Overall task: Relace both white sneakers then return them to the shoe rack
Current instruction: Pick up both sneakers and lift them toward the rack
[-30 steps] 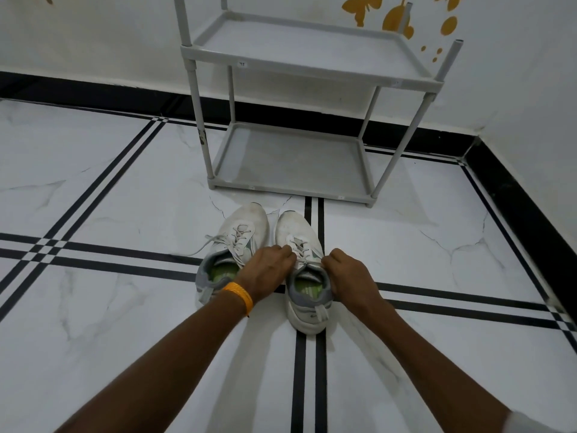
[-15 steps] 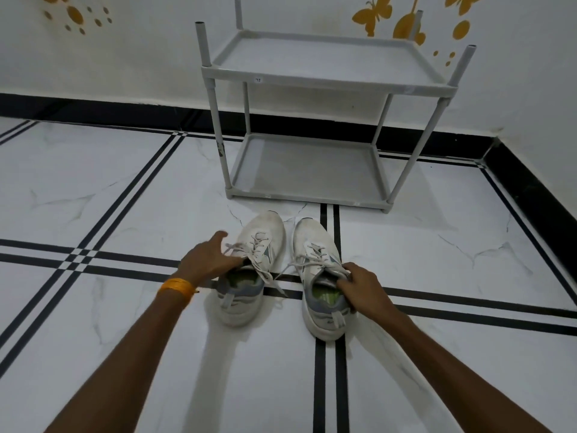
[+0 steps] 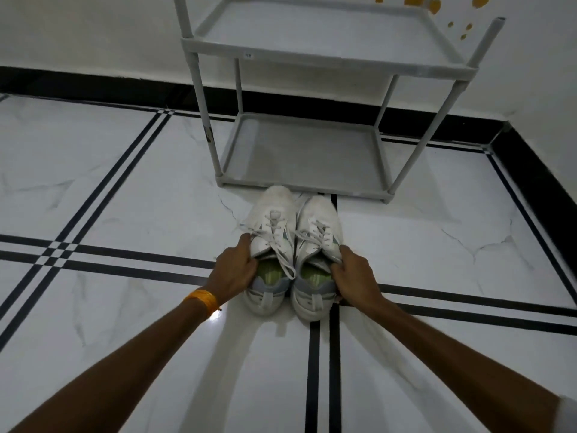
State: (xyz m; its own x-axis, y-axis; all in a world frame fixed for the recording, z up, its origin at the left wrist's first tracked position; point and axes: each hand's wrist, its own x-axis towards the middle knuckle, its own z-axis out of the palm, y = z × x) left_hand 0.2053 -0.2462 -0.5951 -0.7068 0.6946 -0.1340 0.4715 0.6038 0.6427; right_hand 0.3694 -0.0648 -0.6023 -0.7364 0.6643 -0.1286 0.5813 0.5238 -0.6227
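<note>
Two white sneakers with green insoles sit side by side, toes pointing at the grey shoe rack [image 3: 312, 59]. My left hand [image 3: 232, 270] grips the outer collar of the left sneaker [image 3: 271, 220]. My right hand [image 3: 352, 276] grips the outer collar of the right sneaker [image 3: 318, 220]. Both shoes are laced, with loose lace ends trailing over the tongues. The toes lie just short of the rack's lower shelf [image 3: 299, 151]. Whether the soles touch the floor is unclear.
The rack has two bare shelves and stands against a white wall with a black skirting. The floor is white marble tile with black stripes [image 3: 321, 370]. A side wall closes in at the right [image 3: 546, 89].
My left hand went from the right sneaker's laces to the left sneaker's side. The two shoes have come together and moved closer to the rack, one hand on each.
</note>
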